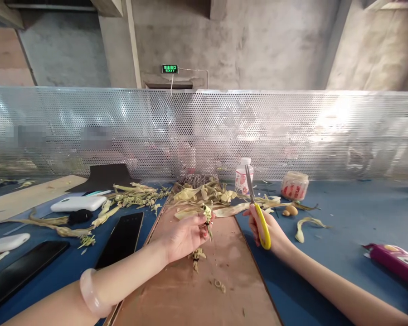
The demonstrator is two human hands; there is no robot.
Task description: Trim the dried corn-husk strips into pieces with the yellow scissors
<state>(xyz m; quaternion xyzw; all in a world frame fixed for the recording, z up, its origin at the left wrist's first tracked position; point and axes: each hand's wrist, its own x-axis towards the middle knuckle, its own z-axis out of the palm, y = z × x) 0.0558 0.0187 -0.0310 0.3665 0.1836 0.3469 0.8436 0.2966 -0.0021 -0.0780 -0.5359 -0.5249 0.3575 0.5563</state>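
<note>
Over the brown board (231, 280), my left hand (187, 235) pinches a small bundle of dried husk (207, 213), pale at the top with a dark tie and thin strands hanging below. To its right, my right hand (272, 231) is closed round yellow-handled scissors (263, 226), their blades pointing up and away from the bundle. A second small tied husk piece (197, 258) lies on the board just below my left hand. Nearer to me sit small pale rings (220, 285). Dry husk strips (204, 194) are heaped at the board's far end.
A perforated metal screen (204, 131) stands behind the blue table (336, 271). In front of it are a white bottle (243, 181) and a jar (294, 185). Dark phones (122, 235) and a white object (78, 203) lie left; a purple packet (394, 261) lies right.
</note>
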